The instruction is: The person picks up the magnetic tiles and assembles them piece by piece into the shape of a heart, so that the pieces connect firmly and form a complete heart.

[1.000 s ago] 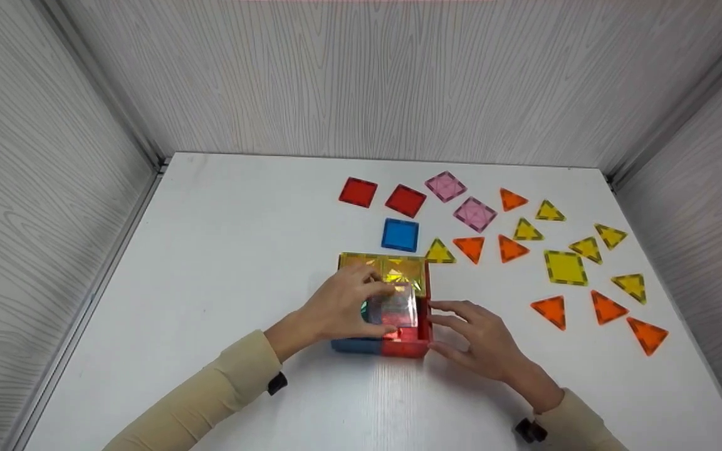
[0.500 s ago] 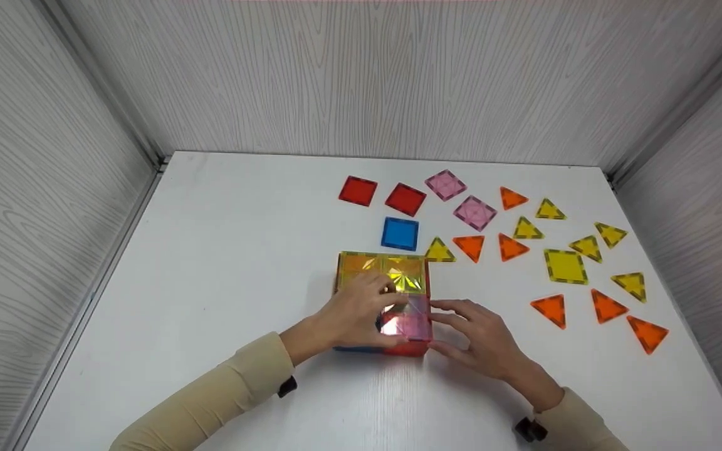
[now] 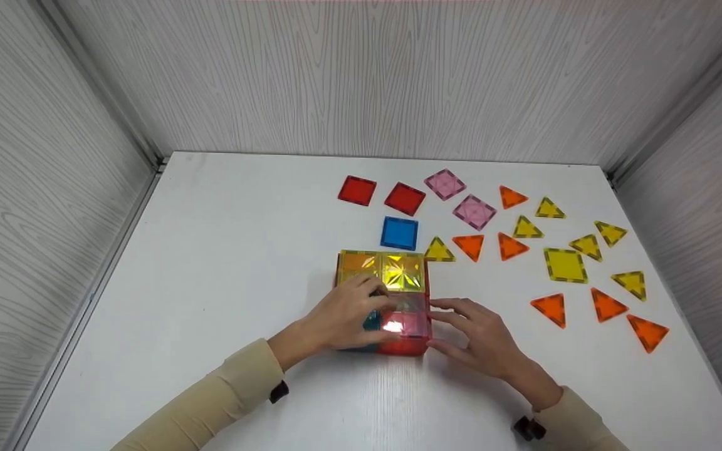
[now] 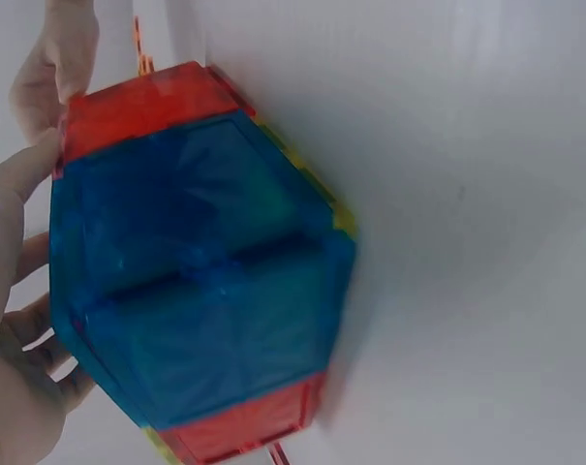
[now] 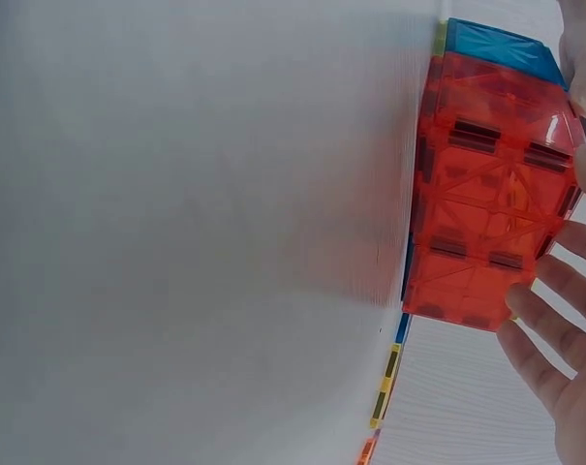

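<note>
A box built of translucent magnetic tiles (image 3: 402,347) stands near the middle of the table. Its side facing the left wrist camera has blue tiles (image 4: 205,194), and the one facing the right wrist camera has red tiles (image 5: 496,189). Yellow tiles (image 3: 403,269) cover the far part of the top. A pale pink square tile (image 3: 408,324) lies flat at the near right of the top. My left hand (image 3: 345,316) is over the top, its thumb and fingers by this tile. My right hand (image 3: 480,338) rests its extended fingertips against the box's right side.
Behind the box lie a blue square tile (image 3: 399,233), two red squares (image 3: 357,190) and two pink squares (image 3: 445,185). To the right spread several yellow triangles (image 3: 527,228), several orange triangles (image 3: 550,311) and a yellow square (image 3: 565,265). Grey wood-patterned panels enclose the table.
My left hand lowered the pale pink tile onto the box's near right top, then drew slightly left while the tile stayed. The right hand has kept its place.
</note>
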{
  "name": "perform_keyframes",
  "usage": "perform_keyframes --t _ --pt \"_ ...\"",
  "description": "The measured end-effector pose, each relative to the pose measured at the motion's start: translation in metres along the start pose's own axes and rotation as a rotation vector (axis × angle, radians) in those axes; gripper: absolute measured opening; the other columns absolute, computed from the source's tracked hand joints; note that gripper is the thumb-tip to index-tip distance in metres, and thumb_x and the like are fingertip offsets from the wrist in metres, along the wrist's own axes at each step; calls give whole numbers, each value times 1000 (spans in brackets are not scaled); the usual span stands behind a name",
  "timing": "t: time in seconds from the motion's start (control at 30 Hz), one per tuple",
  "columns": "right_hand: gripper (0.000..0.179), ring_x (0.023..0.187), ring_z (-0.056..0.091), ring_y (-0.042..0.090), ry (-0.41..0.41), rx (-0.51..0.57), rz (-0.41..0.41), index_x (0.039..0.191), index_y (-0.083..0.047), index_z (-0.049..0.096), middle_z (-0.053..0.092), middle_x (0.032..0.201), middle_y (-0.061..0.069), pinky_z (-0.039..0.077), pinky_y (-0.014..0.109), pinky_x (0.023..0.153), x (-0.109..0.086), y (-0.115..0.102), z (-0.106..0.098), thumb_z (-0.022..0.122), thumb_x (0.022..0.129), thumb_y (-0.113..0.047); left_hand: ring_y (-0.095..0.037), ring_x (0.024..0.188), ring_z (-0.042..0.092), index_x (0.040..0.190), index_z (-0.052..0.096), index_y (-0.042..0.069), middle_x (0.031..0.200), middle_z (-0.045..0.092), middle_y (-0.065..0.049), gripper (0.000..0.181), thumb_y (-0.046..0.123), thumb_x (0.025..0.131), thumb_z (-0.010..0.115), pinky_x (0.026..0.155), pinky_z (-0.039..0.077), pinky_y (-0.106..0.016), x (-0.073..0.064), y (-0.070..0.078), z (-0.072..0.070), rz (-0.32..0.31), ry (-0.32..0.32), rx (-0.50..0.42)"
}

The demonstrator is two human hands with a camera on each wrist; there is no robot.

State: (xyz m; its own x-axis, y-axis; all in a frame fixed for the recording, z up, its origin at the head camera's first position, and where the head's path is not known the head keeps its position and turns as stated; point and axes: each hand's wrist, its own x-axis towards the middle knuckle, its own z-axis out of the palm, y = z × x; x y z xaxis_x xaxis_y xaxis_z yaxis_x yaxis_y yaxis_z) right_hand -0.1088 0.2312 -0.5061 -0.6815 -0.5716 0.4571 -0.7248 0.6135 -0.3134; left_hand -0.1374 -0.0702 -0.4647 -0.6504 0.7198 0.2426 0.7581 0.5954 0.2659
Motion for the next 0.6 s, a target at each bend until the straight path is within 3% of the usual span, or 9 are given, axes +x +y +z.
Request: perform_keyframes --t 0.13,0.3,0.43,0.6 --pt "55 121 70 19 -9 7 32 135 -20 72 71 137 2 64 42 94 1 -2 1 87 86 -39 -24 132 55 136 71 19 136 65 -7 63 63 90 74 112 53 -45 -13 -11 -3 -89 16 -12" --pt "66 126 69 20 -29 10 76 145 -19 65 69 141 3 63 42 96 0 -3 2 88 86 -39 -29 140 50 144 64 18 150 56 -10 76 67 87 74 116 50 -52 -32 -21 -8 -286 22 -54" --pt "71 127 69 21 -37 13 84 149 -20 62 68 145 2 63 43 96 -1 -4 2 88 85 -36 -33 149 46 153 56 17 162 48 -13 86 69 87 73 117 48 -57 -44 -23 -10 -431 -1 -147" --pt "70 125 70 21 -40 21 80 148 -18 63 70 143 3 63 41 95 -2 -6 2 88 85 -36 -36 152 46 157 51 15 166 46 -14 90 68 87 74 117 47 -58 -52 -19 -8 -490 -7 -243"
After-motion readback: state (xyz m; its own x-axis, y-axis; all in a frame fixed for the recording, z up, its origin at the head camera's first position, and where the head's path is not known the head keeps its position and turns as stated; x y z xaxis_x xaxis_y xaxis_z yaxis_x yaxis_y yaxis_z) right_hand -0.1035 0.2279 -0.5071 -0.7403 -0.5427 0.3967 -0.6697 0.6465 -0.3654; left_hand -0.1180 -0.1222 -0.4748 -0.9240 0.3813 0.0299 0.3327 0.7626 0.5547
